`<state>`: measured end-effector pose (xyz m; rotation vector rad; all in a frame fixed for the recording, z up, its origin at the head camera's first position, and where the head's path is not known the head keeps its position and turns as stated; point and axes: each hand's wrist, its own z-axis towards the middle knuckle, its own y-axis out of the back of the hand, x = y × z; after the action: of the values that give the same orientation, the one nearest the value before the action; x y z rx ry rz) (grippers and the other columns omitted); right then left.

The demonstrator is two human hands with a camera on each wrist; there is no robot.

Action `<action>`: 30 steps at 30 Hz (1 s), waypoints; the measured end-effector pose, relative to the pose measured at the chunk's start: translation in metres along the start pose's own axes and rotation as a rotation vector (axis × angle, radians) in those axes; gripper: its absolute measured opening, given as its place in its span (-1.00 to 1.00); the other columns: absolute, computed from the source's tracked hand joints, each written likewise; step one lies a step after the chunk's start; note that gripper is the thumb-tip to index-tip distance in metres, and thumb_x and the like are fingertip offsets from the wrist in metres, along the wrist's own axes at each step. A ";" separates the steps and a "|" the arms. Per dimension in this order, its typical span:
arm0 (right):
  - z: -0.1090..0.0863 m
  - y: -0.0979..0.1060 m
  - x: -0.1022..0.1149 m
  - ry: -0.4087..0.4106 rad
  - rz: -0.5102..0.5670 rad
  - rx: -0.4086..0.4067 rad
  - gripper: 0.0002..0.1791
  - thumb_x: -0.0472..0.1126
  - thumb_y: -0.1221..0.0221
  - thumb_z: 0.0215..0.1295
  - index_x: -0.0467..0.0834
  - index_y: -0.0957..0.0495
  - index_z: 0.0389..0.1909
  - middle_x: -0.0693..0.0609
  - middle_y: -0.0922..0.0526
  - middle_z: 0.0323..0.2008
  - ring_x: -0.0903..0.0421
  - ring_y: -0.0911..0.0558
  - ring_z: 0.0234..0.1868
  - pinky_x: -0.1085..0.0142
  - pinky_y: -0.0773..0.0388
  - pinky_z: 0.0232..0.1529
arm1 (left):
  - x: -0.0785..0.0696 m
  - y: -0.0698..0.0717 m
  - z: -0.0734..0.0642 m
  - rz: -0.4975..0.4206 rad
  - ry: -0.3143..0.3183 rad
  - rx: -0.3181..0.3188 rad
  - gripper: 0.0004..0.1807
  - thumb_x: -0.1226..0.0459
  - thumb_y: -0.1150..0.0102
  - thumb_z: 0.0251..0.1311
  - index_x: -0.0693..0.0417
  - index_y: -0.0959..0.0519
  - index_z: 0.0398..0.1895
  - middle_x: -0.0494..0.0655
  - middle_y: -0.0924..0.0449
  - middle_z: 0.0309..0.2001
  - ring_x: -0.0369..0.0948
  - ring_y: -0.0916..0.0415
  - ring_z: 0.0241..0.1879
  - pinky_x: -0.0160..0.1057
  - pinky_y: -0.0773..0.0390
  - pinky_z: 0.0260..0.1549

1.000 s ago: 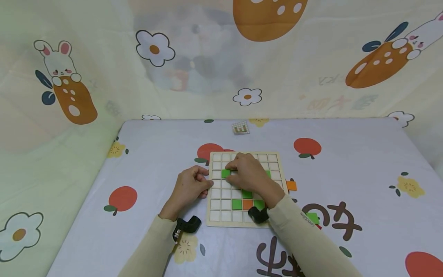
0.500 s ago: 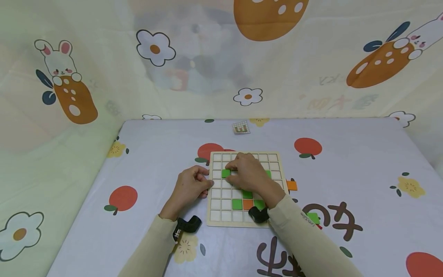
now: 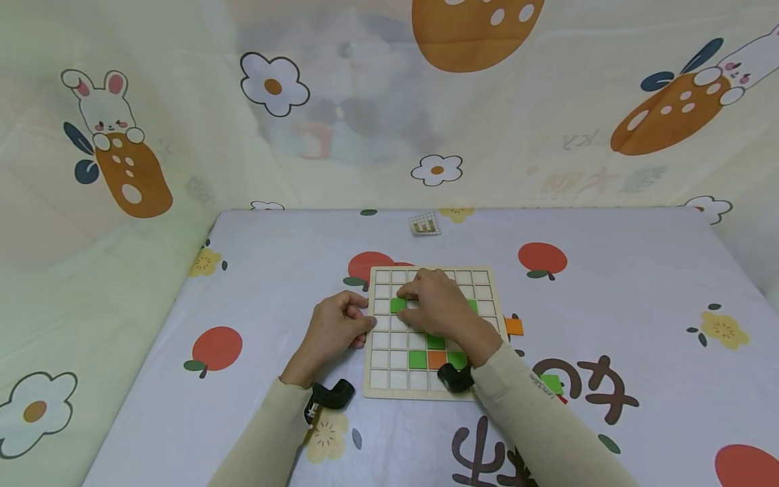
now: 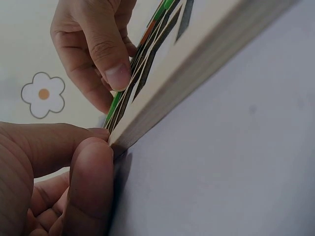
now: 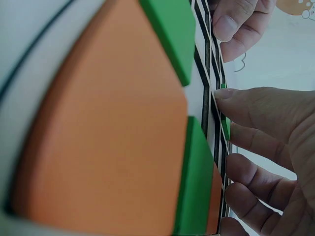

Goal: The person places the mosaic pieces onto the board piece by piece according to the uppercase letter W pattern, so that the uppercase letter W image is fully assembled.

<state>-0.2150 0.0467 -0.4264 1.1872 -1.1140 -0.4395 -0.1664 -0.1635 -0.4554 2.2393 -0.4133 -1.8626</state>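
board of pale wood (image 3: 389, 394), square and ruled into white cells, lies flat on a white tablecloth printed with red fruit (image 3: 274, 250). at the board's left edge, the left hand (image 3: 331, 328) has its fingers bent, thumb and index finger close together and holding the rim. over the board's middle, the right hand (image 3: 439, 304) has thumb and index finger slightly parted, at opposite sides of a flat green square tile (image 3: 398, 306) in the board's second column from the left; whether they pinch it, i cannot tell. toward the board's near edge, one row holds a second green tile (image 3: 417, 359), a flat orange square tile (image 3: 436, 359) and a third green tile (image 3: 457, 356); a fourth green tile (image 3: 435, 341) sits just beyond the orange one. just beside the board's right edge lies a loose orange tile (image 3: 514, 327). well to the board's right and nearer, a loose green tile (image 3: 551, 383) lies by the cream right sleeve (image 3: 535, 412). beyond the board's far edge is a small card with a printed grid (image 3: 424, 224).
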 end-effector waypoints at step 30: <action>-0.069 0.031 -0.054 -0.121 0.050 -0.132 -0.43 -0.12 -0.41 0.27 -0.25 -0.62 0.27 -0.27 -0.57 0.21 -0.28 -0.52 0.22 -0.21 -0.55 0.21 | 0.000 0.000 -0.001 0.020 -0.004 -0.010 -0.75 0.42 -0.40 0.25 0.23 -0.59 -0.04 -0.01 -0.58 -0.48 -0.24 -0.54 -0.64 -0.36 -0.64 -0.60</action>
<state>-0.1876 0.1348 -0.4199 1.0262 -1.1980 -0.5437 -0.1657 -0.1631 -0.4556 2.2174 -0.4246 -1.8549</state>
